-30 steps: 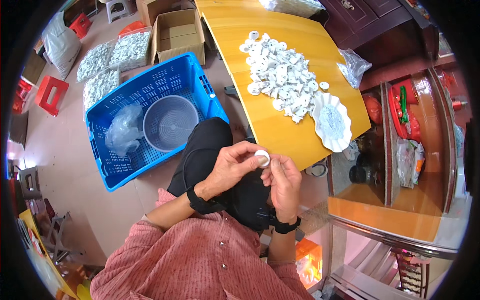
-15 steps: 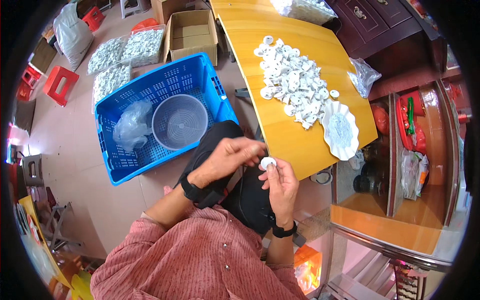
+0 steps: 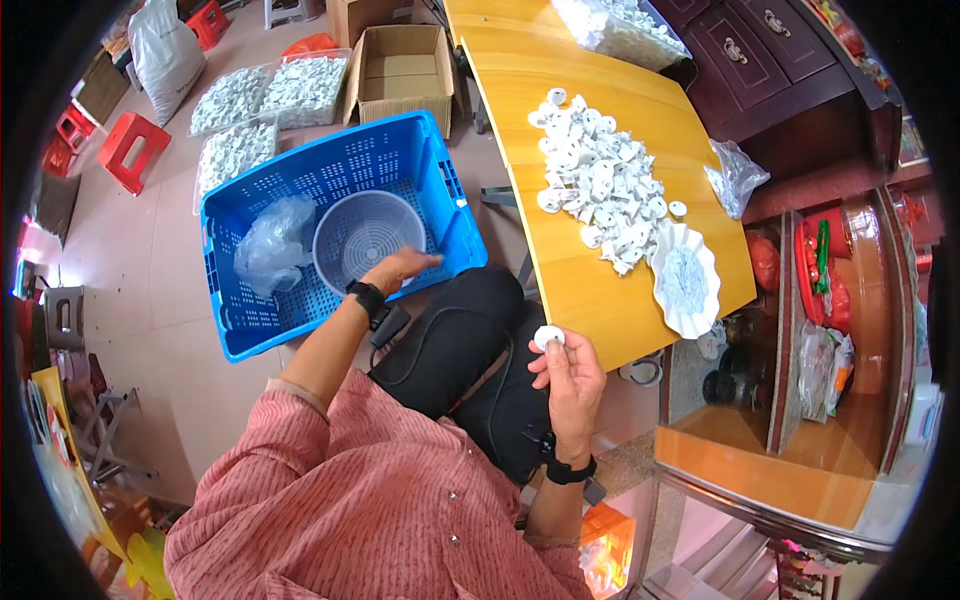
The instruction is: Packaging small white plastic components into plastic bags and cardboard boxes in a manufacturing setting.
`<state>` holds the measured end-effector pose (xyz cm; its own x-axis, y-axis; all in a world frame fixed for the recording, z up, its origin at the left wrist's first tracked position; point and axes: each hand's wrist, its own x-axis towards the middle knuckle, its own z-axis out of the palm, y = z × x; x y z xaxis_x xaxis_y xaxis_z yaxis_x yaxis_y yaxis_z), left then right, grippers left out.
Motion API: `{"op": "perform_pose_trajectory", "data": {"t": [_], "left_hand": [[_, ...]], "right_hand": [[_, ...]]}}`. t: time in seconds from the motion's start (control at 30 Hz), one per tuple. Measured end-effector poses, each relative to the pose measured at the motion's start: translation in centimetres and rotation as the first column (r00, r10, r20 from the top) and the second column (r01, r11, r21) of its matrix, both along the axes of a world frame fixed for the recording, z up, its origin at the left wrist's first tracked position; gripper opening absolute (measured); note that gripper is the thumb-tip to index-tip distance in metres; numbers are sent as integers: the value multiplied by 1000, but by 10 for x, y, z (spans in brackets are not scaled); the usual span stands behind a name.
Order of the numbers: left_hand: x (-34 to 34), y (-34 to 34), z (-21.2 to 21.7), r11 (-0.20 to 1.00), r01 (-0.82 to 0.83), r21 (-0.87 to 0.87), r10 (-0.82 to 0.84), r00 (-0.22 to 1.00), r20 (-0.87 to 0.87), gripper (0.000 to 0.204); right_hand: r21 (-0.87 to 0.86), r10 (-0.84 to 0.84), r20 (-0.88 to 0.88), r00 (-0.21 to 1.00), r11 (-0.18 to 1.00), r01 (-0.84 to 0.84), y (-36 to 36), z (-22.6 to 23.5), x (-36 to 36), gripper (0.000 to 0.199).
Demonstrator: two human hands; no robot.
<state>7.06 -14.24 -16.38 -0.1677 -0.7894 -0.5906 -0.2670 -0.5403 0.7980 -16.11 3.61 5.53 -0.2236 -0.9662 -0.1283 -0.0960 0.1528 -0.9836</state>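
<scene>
White disc [image 3: 549, 338], near the centre of the frame and just below the middle, is pinched in the right hand [image 3: 572, 390]. That grip is closed on it, the thumb laid against its face and the fingers behind, with the disc showing above the thumb tip. The left hand [image 3: 398, 268] is left of centre, over the near edge of the blue crate [image 3: 330, 160] and just beside the grey basket [image 3: 370, 245] inside it. Its fingers point to the right and are blurred, so I cannot tell whether that grip is spread or pressed together, or whether it holds anything.

Half a second ago the left hand was close beside the disc, above the lap; now it is well apart from it, farther left and higher in the frame. The disc has stayed in the right hand, and the whole scene sits slightly farther to the right in the frame.

At upper right, the yellow worktop [image 3: 600, 315] carries a pile of white parts [image 3: 600, 180] and a scalloped white dish [image 3: 689, 328] of small pale pieces [image 3: 684, 278]. A clear bag [image 3: 275, 250] lies in the crate, left of the basket.
</scene>
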Motion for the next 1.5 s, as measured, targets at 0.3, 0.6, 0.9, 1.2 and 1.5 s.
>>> {"op": "perform_pose_trajectory", "data": {"t": [0.3,0.6,0.9,1.2,1.5], "left_hand": [[-26,10,39,824,564,57,-564,806,177,75],[-9,18,-26,878,426,216,-243,788,-566,75],[5,23,97,919,387,-74,-393,914,-97,55],[-62,91,212,759,268,-593,-549,753,-363,39],[-101,115,194,882,201,-426,-446,650,-616,37]], "right_hand": [[-4,-56,-21,998,998,56,-2,-3,1,24],[6,-71,-14,997,997,71,-2,2,9,22],[24,-44,104,994,999,42,-4,8,1,28],[27,-9,232,973,1000,3,1,7,-7,26],[41,-35,241,970,999,26,12,7,-18,21]]}}
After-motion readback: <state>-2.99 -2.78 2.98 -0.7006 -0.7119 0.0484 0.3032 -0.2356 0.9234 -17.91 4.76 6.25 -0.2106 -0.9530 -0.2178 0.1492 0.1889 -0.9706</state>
